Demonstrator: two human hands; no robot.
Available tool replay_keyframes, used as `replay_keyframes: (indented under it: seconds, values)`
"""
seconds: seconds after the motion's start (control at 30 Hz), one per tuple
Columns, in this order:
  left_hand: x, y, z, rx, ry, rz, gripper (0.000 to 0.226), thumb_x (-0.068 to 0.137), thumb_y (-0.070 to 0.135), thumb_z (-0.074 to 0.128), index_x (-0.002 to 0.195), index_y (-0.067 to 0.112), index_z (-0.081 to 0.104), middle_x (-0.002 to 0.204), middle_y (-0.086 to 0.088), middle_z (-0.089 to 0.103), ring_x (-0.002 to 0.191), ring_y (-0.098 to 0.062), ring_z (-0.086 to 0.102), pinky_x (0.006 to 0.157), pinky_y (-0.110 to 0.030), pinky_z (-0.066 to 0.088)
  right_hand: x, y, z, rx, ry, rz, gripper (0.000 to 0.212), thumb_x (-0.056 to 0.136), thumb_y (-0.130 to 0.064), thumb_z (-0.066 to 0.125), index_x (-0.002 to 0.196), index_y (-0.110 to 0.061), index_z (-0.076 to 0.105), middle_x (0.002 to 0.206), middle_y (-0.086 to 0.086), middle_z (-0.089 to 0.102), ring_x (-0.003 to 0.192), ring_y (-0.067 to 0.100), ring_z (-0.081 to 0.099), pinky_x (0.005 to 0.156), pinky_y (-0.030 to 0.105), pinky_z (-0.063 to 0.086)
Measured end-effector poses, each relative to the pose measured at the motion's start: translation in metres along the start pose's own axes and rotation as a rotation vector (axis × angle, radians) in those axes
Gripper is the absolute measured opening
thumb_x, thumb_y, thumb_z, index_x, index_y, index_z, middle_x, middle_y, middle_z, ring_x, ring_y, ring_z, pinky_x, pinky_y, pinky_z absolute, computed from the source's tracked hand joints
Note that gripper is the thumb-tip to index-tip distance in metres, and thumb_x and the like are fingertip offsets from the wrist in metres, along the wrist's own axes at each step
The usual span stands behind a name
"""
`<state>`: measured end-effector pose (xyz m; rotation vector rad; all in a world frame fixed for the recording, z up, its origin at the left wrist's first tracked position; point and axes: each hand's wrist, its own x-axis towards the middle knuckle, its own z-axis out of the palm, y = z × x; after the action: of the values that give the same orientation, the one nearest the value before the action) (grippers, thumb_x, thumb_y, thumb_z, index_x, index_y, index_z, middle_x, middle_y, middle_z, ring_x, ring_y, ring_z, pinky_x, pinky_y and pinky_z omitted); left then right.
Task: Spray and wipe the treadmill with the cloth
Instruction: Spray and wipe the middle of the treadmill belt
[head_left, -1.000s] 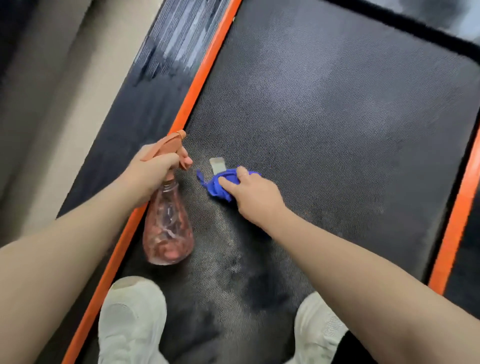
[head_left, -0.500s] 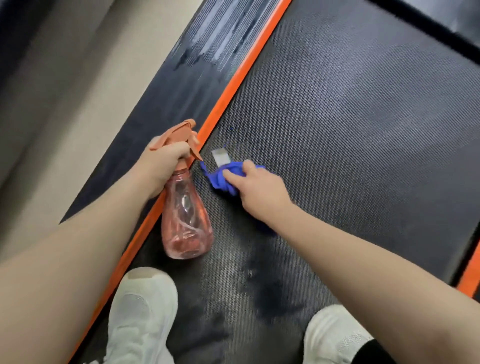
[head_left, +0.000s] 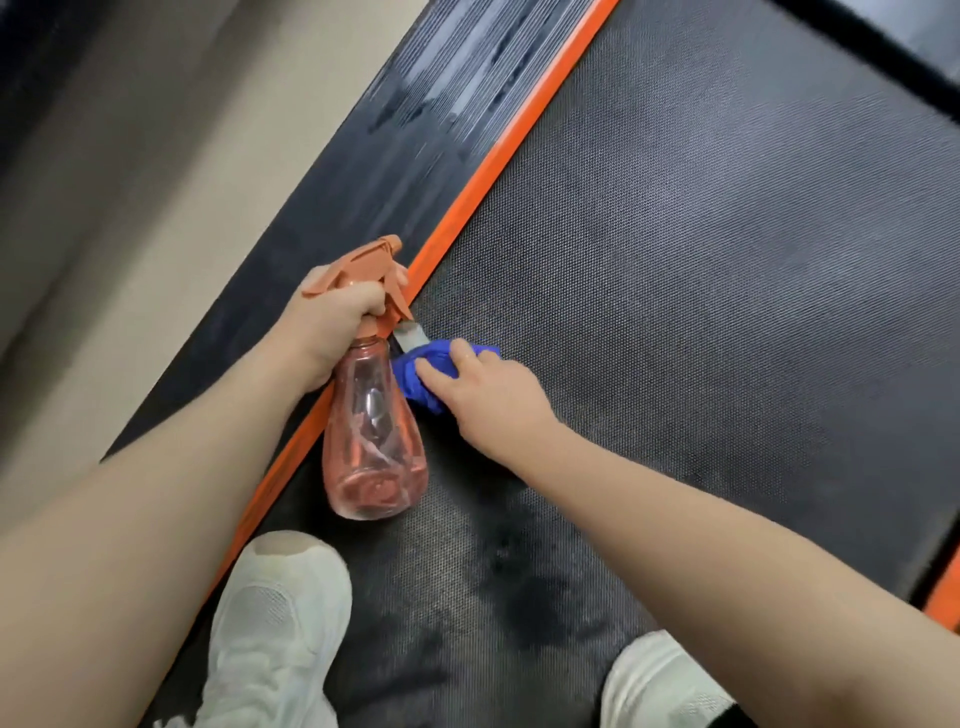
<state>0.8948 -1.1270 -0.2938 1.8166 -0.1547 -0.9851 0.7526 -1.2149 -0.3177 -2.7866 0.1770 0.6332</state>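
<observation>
Spray bottle (head_left: 371, 441) in left hand (head_left: 332, 327): translucent pink plastic, glossy. Cloth (head_left: 421, 374) under right hand (head_left: 488, 395): soft blue fabric. Treadmill belt (head_left: 701, 291) beyond: matt, finely textured black rubber.

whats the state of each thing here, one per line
spray bottle: upright, held at the neck by the left hand
blue cloth: bunched, pressed on the belt under the right hand
treadmill belt: dark wet patches near the shoes

One spray bottle (head_left: 371, 436), one blue cloth (head_left: 415, 376), two hands (head_left: 324, 325) (head_left: 491, 397), two white shoes (head_left: 270, 634) (head_left: 660, 680), one treadmill (head_left: 727, 260)
</observation>
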Motion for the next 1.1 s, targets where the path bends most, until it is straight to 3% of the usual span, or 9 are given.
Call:
replay_keyframes:
  seconds: [0.07, 0.17, 0.27, 0.33, 0.47, 0.57, 0.67, 0.93, 1.1]
  values:
    - [0.001, 0.001, 0.002, 0.002, 0.010, -0.004, 0.031, 0.056, 0.010, 0.047, 0.079, 0.016, 0.067, 0.093, -0.010, 0.061, 0.085, -0.022, 0.053, 0.075, -0.027, 0.042, 0.005, 0.017, -0.006, -0.019, 0.036, 0.007, 0.045, 0.095, -0.022, 0.039, 0.139, -0.029, 0.033, 0.132, 0.013, 0.037, 0.104, 0.031, 0.052, 0.069, 0.036, 0.040]
    - [0.003, 0.001, 0.007, 0.015, 0.022, -0.016, 0.031, 0.056, 0.011, 0.049, 0.080, 0.019, 0.068, 0.092, -0.004, 0.064, 0.085, -0.021, 0.054, 0.077, -0.030, 0.041, 0.019, 0.046, -0.018, 0.062, 0.162, 0.314, 0.039, 0.092, -0.023, 0.043, 0.130, -0.033, 0.043, 0.118, 0.009, 0.042, 0.097, 0.030, 0.054, 0.064, 0.035, 0.037]
    - [0.011, -0.005, 0.006, 0.111, 0.053, -0.048, 0.039, 0.048, 0.026, 0.058, 0.083, 0.027, 0.073, 0.094, 0.002, 0.070, 0.090, -0.022, 0.061, 0.093, -0.043, 0.046, 0.023, 0.048, -0.018, 0.136, 0.189, 0.489, 0.040, 0.091, -0.021, 0.044, 0.130, -0.032, 0.044, 0.120, 0.011, 0.042, 0.093, 0.030, 0.056, 0.061, 0.033, 0.033]
    - [0.016, -0.011, 0.004, 0.153, 0.079, -0.060, 0.048, 0.045, 0.034, 0.057, 0.090, 0.037, 0.073, 0.096, 0.001, 0.072, 0.094, -0.028, 0.062, 0.103, -0.057, 0.040, 0.015, 0.034, -0.014, 0.126, 0.124, 0.374, 0.045, 0.091, -0.021, 0.044, 0.135, -0.030, 0.038, 0.122, 0.011, 0.041, 0.093, 0.030, 0.057, 0.061, 0.034, 0.034]
    - [0.015, -0.013, 0.005, 0.165, 0.100, -0.053, 0.045, 0.045, 0.034, 0.055, 0.086, 0.036, 0.073, 0.095, -0.002, 0.073, 0.099, -0.029, 0.065, 0.105, -0.054, 0.039, -0.001, 0.027, -0.013, -0.039, -0.033, 0.010, 0.047, 0.095, -0.021, 0.039, 0.140, -0.030, 0.030, 0.126, 0.011, 0.038, 0.097, 0.030, 0.055, 0.062, 0.035, 0.034]
    - [0.017, -0.014, 0.005, 0.170, 0.090, -0.068, 0.046, 0.045, 0.035, 0.055, 0.087, 0.034, 0.073, 0.093, -0.003, 0.072, 0.095, -0.030, 0.064, 0.099, -0.044, 0.044, 0.012, 0.057, -0.029, -0.070, 0.050, 0.179, 0.035, 0.094, -0.023, 0.041, 0.129, -0.031, 0.041, 0.118, 0.010, 0.040, 0.095, 0.030, 0.055, 0.063, 0.035, 0.034]
    - [0.021, -0.015, 0.006, 0.199, 0.102, -0.070, 0.043, 0.046, 0.036, 0.057, 0.086, 0.035, 0.072, 0.095, -0.002, 0.072, 0.104, -0.032, 0.061, 0.100, -0.053, 0.043, 0.022, 0.071, -0.033, 0.049, 0.168, 0.438, 0.035, 0.092, -0.021, 0.044, 0.125, -0.030, 0.047, 0.114, 0.011, 0.043, 0.088, 0.030, 0.058, 0.061, 0.033, 0.035]
    - [0.020, -0.016, 0.011, 0.180, 0.119, -0.051, 0.043, 0.045, 0.037, 0.057, 0.085, 0.049, 0.070, 0.098, 0.000, 0.073, 0.108, -0.035, 0.060, 0.103, -0.057, 0.040, -0.007, 0.023, -0.011, 0.000, -0.071, 0.006, 0.041, 0.094, -0.024, 0.042, 0.134, -0.030, 0.038, 0.120, 0.009, 0.040, 0.093, 0.029, 0.055, 0.061, 0.034, 0.034]
    - [0.018, -0.008, 0.014, 0.199, 0.114, -0.056, 0.040, 0.045, 0.038, 0.056, 0.081, 0.047, 0.070, 0.094, -0.005, 0.073, 0.101, -0.033, 0.063, 0.102, -0.056, 0.041, 0.012, 0.054, -0.025, 0.043, 0.098, 0.301, 0.035, 0.093, -0.025, 0.043, 0.126, -0.034, 0.044, 0.121, 0.010, 0.041, 0.096, 0.029, 0.055, 0.063, 0.034, 0.034]
